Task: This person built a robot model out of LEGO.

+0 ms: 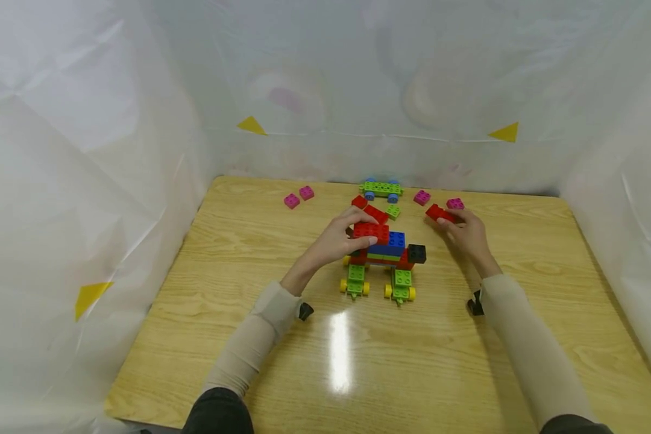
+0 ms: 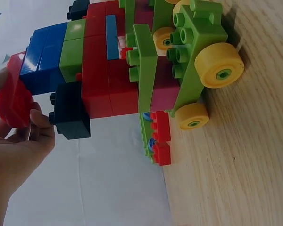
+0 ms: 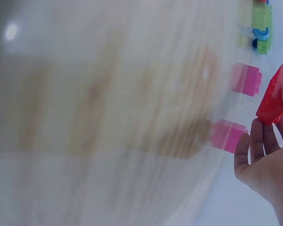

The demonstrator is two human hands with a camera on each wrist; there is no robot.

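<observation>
Red brick (image 1: 371, 231) sits pinched in our left hand (image 1: 336, 241) atop the block car (image 1: 386, 256) mid-tabletop (image 1: 249, 337), needing a square press-down, while our right hand (image 1: 469, 232), right of the car, pinches another red brick (image 1: 439, 213).

red brick (image 1: 371, 231) atop block car (image 1: 384, 259), second red brick (image 1: 440, 213) tilted near table's far edge

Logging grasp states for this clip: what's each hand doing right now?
Left hand: grips a red brick atop the block vehicle.
Right hand: pinches a loose red brick.
</observation>
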